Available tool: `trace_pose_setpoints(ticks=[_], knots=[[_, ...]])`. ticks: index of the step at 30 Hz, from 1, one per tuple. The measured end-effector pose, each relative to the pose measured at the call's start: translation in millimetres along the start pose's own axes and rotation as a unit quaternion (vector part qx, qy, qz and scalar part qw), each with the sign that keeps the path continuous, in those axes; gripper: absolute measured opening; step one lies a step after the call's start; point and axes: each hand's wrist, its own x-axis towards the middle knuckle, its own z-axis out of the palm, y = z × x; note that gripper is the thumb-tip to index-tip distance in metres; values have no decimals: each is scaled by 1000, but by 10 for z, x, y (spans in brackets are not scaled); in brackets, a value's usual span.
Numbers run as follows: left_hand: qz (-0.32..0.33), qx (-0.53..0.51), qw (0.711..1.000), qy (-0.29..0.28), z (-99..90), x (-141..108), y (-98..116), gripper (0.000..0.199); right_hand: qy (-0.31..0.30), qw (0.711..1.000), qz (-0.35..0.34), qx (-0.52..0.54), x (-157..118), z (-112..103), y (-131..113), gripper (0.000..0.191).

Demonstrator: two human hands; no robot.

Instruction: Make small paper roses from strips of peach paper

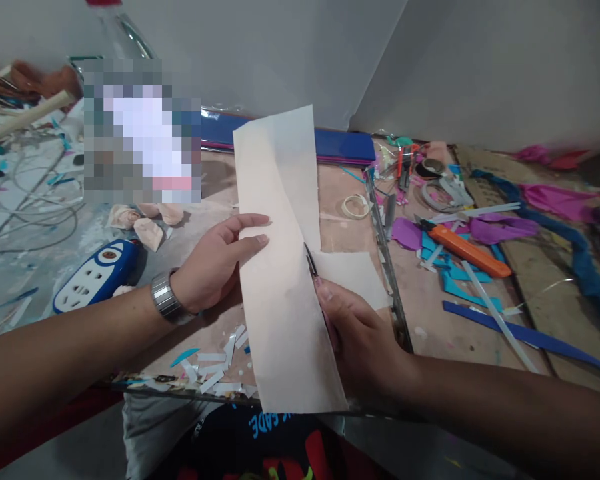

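Note:
A long sheet of cream paper (280,300) is held up over the table, with a lengthwise cut running up its right side. My left hand (220,257), with a metal watch on the wrist, pinches the sheet's left edge between thumb and fingers. Closed around a pair of scissors (311,260), my right hand (355,327) is at the right edge of the sheet. The dark blades meet the paper at the cut; the handles are mostly hidden by my fingers. Another piece of cream paper (353,270) lies flat behind my right hand.
A blue-and-white power strip (100,277) and pale petal-like pieces (147,230) lie on the left. To the right are an orange utility knife (467,248), a tape ring (356,207) and coloured scraps. White paper strips (215,370) litter the near edge. Blue sheets (345,145) lie at the back.

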Motion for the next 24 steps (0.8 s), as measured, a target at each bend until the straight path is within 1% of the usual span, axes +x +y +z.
trace_pose_setpoints(ticks=[4,8,12,15,18,22,24], knots=[[3,6,1000,-11,-15,2,-5,43,13,1000,8,1,-5,-5,21,33],[12,17,1000,-17,-26,5,-16,46,31,999,6,-14,1,-16,37,41],[14,20,1000,-19,-17,-6,-13,46,12,1000,18,0,11,-26,57,46],[16,18,1000,-19,-4,-18,-8,44,13,1000,20,12,16,-25,68,46],[18,23,999,-22,0,-23,-10,41,5,999,18,34,16,-21,71,44],[21,25,999,-18,-5,-20,1,37,11,997,33,73,5,-14,73,40],[19,19,1000,-13,-2,-18,26,36,1,996,38,85,-3,-11,80,40]])
